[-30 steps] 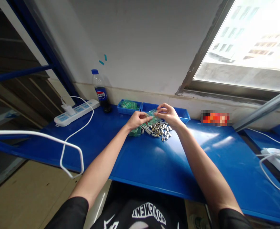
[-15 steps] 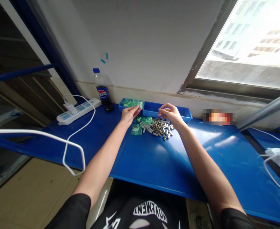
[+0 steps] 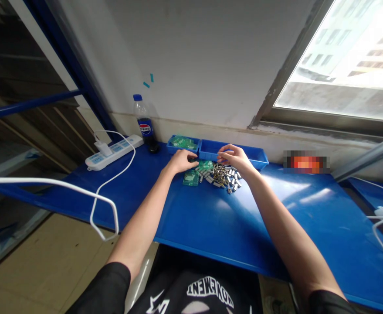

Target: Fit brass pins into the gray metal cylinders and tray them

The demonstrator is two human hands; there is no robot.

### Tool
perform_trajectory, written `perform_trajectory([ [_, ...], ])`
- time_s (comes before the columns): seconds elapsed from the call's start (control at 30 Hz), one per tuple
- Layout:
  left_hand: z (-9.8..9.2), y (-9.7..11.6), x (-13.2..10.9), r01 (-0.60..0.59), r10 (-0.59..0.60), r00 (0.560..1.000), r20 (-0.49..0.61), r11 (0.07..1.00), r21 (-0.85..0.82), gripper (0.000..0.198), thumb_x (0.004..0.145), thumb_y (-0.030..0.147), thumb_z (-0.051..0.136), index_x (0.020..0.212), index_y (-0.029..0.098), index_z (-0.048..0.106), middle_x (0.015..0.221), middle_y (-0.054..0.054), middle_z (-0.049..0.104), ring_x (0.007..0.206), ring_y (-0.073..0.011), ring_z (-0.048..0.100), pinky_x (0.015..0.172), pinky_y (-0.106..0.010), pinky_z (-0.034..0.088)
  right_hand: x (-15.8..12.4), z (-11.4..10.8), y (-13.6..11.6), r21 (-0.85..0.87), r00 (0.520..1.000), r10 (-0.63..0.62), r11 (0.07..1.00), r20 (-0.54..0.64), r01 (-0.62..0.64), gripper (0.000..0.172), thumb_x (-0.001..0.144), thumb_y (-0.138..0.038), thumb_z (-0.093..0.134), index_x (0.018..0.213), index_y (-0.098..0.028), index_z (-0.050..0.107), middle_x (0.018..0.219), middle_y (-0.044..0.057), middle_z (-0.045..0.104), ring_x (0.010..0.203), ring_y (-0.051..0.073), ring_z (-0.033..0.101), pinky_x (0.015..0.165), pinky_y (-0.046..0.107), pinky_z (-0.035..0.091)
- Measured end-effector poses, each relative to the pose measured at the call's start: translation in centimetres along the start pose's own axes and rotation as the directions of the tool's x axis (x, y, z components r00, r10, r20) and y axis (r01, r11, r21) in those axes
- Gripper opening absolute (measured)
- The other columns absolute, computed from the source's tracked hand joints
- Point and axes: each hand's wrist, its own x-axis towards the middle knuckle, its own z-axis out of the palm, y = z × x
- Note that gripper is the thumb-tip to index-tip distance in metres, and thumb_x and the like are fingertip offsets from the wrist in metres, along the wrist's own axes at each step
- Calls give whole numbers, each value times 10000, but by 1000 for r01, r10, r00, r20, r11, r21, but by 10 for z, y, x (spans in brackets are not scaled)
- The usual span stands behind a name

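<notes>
My left hand (image 3: 182,161) hovers over the small green plastic bags (image 3: 190,177) at the near side of the trays. Its thumb and fingers are apart, with nothing visible between them. My right hand (image 3: 235,158) hangs above a pile of brass-coloured screw-like pieces (image 3: 222,175) and short silvery cylinders (image 3: 233,183). Its fingers are loosely curled with gaps between them, and I see nothing held. More green bags (image 3: 183,142) lie in the small blue tray (image 3: 173,149). Behind my right hand stands a longer blue tray (image 3: 207,155).
A cola bottle (image 3: 145,126) stands at the wall, left of the trays. Further left lies a white power strip (image 3: 113,153) with a plug and a white cable (image 3: 95,205). A blurred-out red item (image 3: 305,163) sits on the blue table (image 3: 211,231) below the window.
My left hand has let go of a green bag at the small tray and moved down towards the loose bags. My right hand has hardly moved. The view has shifted slightly.
</notes>
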Motion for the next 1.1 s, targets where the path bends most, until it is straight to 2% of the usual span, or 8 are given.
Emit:
perform_trajectory([
  [0.1, -7, 3, -2, -27, 20, 995, 93, 996, 80, 352, 461, 189, 952, 793, 233, 843, 847, -67, 809, 930, -312, 751, 921, -327, 563, 0, 0, 1, -4, 1000, 3, 1000, 12, -3, 318, 783, -412, 827, 939, -188, 664, 834, 77, 768, 732, 177, 733, 624, 251, 557],
  [0.3, 3, 3, -4, 10, -11, 1000, 3, 998, 57, 306, 505, 95, 885, 760, 255, 834, 755, -53, 781, 894, -287, 738, 899, -298, 540, -1, 3, 3, -1, 1000, 25, 1000, 12, -25, 276, 791, -377, 813, 928, -192, 660, 820, 72, 767, 726, 178, 733, 622, 254, 552],
  [0.5, 2, 9, -4, -9, -7, 996, -88, 984, -178, 189, 631, 75, 862, 745, 220, 823, 777, -71, 768, 870, -264, 722, 848, -294, 547, -3, 9, 3, -84, 1000, -20, 996, 1, 20, 286, 807, -399, 793, 971, -197, 675, 831, 69, 778, 764, 203, 747, 666, 285, 567],
  [0.67, 3, 22, -3, 112, -118, 993, 15, 887, -449, 241, 660, 146, 918, 872, 147, 802, 818, -93, 784, 757, -226, 729, 750, -317, 586, -8, 21, 1, -115, 995, -70, 990, 69, 77, 483, 805, -503, 816, 1168, -209, 695, 1001, 90, 801, 899, 238, 763, 762, 325, 587],
  [0.8, 7, 29, -4, 208, -166, 978, 126, 766, -608, 305, 650, 149, 934, 911, 123, 777, 787, -92, 783, 705, -217, 735, 716, -343, 616, -14, 33, -1, -42, 989, -71, 996, 127, 77, 475, 769, -557, 832, 1046, -188, 724, 926, 90, 800, 805, 226, 750, 706, 319, 580],
  [0.9, 4, 28, -5, 205, -165, 979, 120, 785, -585, 291, 648, 186, 944, 883, 124, 783, 734, -82, 767, 666, -210, 721, 690, -332, 610, -14, 40, 1, -64, 992, -94, 993, 88, 100, 439, 756, -580, 822, 927, -188, 723, 834, 72, 781, 734, 218, 728, 636, 306, 560],
  [1.0, -9, 20, -5, 117, -143, 989, -27, 892, -437, 194, 721, 298, 904, 805, 160, 798, 678, -71, 743, 626, -201, 699, 655, -295, 574, -1, 48, 4, -141, 988, -151, 979, -34, 145, 397, 766, -571, 800, 877, -200, 716, 803, 69, 766, 738, 244, 728, 628, 321, 561],
  [1.1, -30, 5, -6, 35, -50, 996, -78, 983, -177, 199, 704, 352, 905, 741, 183, 808, 666, -67, 735, 612, -189, 677, 639, -264, 524, 27, 60, 2, -383, 923, -330, 893, -197, 237, 280, 842, -479, 738, 907, -207, 753, 895, 88, 783, 814, 268, 734, 759, 360, 571],
])
